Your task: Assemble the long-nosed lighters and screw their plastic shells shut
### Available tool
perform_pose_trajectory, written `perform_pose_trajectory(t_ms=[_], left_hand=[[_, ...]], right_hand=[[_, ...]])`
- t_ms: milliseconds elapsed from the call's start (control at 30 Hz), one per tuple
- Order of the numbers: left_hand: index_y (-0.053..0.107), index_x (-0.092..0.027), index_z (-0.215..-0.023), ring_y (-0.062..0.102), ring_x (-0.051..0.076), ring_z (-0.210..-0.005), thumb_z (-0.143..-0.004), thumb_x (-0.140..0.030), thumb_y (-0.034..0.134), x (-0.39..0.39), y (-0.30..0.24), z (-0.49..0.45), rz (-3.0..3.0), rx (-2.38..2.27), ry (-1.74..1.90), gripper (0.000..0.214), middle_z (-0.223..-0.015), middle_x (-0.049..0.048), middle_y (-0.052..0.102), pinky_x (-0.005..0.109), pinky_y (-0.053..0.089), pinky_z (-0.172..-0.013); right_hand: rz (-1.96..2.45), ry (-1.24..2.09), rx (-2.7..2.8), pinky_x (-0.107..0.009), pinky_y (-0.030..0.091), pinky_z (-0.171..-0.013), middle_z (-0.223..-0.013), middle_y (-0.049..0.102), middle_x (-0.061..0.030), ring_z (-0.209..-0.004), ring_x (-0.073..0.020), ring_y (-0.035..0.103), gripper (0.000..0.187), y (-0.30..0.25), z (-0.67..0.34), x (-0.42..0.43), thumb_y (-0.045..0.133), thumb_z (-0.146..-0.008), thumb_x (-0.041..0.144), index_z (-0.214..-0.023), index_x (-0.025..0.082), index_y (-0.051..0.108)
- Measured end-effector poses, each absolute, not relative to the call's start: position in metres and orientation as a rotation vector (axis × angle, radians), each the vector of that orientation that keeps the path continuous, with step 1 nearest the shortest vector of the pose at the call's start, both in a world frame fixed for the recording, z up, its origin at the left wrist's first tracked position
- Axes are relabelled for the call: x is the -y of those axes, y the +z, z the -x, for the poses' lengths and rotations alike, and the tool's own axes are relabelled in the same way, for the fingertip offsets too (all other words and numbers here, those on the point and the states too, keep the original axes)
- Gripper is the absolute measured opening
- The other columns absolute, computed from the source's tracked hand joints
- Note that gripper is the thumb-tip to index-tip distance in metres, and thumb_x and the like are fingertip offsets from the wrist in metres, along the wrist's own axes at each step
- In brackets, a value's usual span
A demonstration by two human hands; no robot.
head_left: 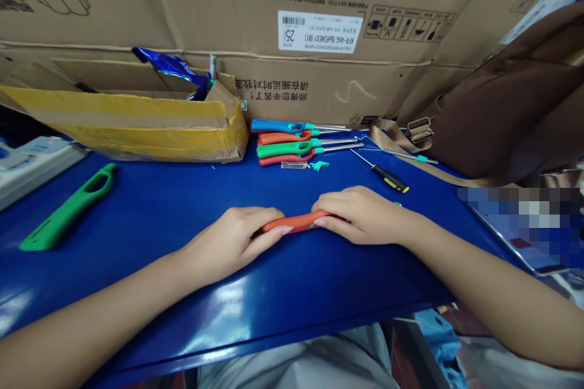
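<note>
Both hands grip a red-orange lighter handle point(298, 223) just above the blue table. My left hand point(237, 234) is closed on its left end, thumb along the near side. My right hand point(360, 214) pinches the other end, with fingers on top and thumb below. A small teal spot shows on the handle's near side; its ends are covered by my fingers. Beyond the hands lies a row of stick lighters, among them a blue lighter point(278, 126) and a green lighter point(285, 149) with metal tubes. At the left rests a loose green lighter handle point(68, 213).
A screwdriver point(390, 178), a clear small tank point(294, 165) and a teal part point(320, 166) lie near the lighters. An open taped carton point(182, 143) stands back left, a brown bag point(502, 97) back right, a phone point(524, 243) at right. Cardboard point(205, 6) walls the back.
</note>
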State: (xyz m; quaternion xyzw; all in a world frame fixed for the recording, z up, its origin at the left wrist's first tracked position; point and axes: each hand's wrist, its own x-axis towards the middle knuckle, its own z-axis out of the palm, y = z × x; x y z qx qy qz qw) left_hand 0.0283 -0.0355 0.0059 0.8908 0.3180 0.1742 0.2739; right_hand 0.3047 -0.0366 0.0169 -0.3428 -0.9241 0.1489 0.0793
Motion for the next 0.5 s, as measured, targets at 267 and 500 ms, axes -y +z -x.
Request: perform_pose_trajectory(t_ms=[267,500], left_hand=[[0.067,-0.020,-0.113,0.068,0.017,-0.087,-0.106,-0.040,0.046,0.042,-0.003,-0.029,-2.534,-0.818,0.542,0.030,-0.099,0.0043,0.071,0.026,0.051,-0.078],[0.067,-0.021,-0.117,0.067,0.018,-0.093,-0.106,-0.036,0.045,0.043,0.004,-0.031,-2.514,-0.866,0.592,0.029,-0.106,0.0056,0.071,0.029,0.052,-0.085]], right_hand=[[0.928,0.266,2.771,-0.028,0.035,-0.066,-0.087,0.068,-0.0015,-0.072,-0.0141,0.059,0.035,0.010,-0.300,0.042,0.049,-0.103,0.047,-0.099,0.019,0.069],[0.953,0.142,2.737,-0.029,0.039,-0.071,-0.089,0.071,-0.0033,-0.074,-0.0152,0.062,0.041,0.007,-0.297,0.041,0.044,-0.105,0.049,-0.099,0.018,0.070]])
